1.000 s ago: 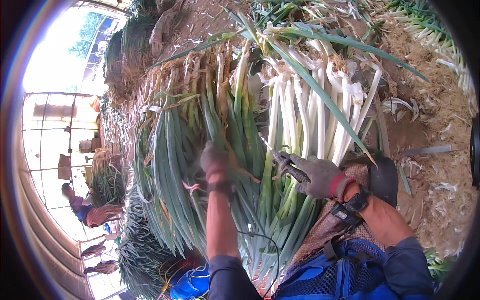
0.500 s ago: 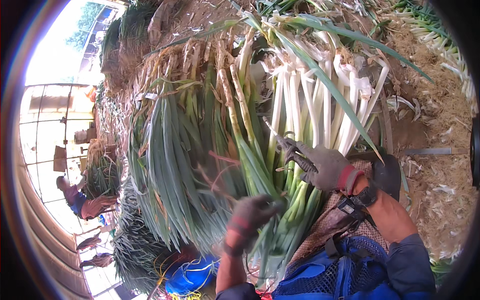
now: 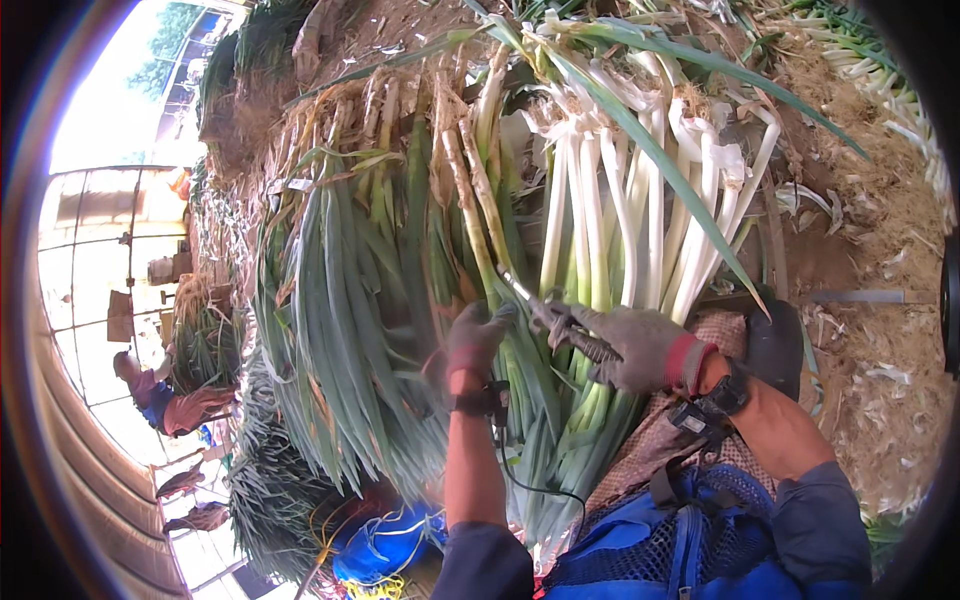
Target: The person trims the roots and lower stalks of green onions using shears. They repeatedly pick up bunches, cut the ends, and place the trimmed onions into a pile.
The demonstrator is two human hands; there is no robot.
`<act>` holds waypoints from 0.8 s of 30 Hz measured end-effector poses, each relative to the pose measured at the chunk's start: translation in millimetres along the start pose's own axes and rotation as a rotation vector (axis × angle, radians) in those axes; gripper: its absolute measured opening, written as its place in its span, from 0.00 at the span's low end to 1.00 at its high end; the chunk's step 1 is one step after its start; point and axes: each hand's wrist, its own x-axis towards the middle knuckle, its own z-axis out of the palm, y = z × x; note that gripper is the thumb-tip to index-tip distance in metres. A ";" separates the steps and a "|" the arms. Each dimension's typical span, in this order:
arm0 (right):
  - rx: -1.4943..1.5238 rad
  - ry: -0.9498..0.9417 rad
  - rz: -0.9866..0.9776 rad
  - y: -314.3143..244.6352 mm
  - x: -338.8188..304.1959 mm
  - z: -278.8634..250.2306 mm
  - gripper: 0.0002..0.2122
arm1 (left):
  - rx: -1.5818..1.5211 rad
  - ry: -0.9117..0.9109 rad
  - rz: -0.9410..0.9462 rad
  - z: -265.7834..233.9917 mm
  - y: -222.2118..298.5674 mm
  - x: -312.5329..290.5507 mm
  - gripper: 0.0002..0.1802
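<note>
Large green onions lie side by side before me. Unpeeled ones with brown, dirty bases (image 3: 470,205) and long green leaves (image 3: 340,290) are on the left. Peeled ones with clean white stems (image 3: 625,210) are on the right. My left hand (image 3: 478,338), gloved and partly blurred, is closed around an unpeeled green onion below its brown base. My gloved right hand (image 3: 630,345) is wrapped around a slim metal tool (image 3: 520,288), which looks like a small knife; its tip points up and left, close to that green onion. One long loose leaf (image 3: 660,165) slants across the white stems.
More green onions (image 3: 270,490) are heaped at lower left beside a blue plastic bundle (image 3: 380,545). Root scraps and peelings (image 3: 880,400) cover the ground on the right, near a flat metal bar (image 3: 870,298). Another person (image 3: 160,395) is at the far left by stacked bundles.
My left hand has moved up and slightly left, from the lower leaves to the unpeeled stalks. The tool in my right hand has tipped lower and to the left.
</note>
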 end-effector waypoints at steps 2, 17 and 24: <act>0.020 -0.039 -0.054 -4.8 -2.7 0.5 0.39 | 0.090 0.014 -0.076 -0.6 11.7 -5.1 0.28; 0.004 0.000 -0.059 -18.2 -10.9 -0.6 0.41 | 0.279 0.210 0.017 10.9 2.6 -23.4 0.35; -0.010 0.180 -0.006 -20.4 65.7 -26.9 0.35 | 0.196 0.197 -0.014 17.3 9.2 -36.7 0.32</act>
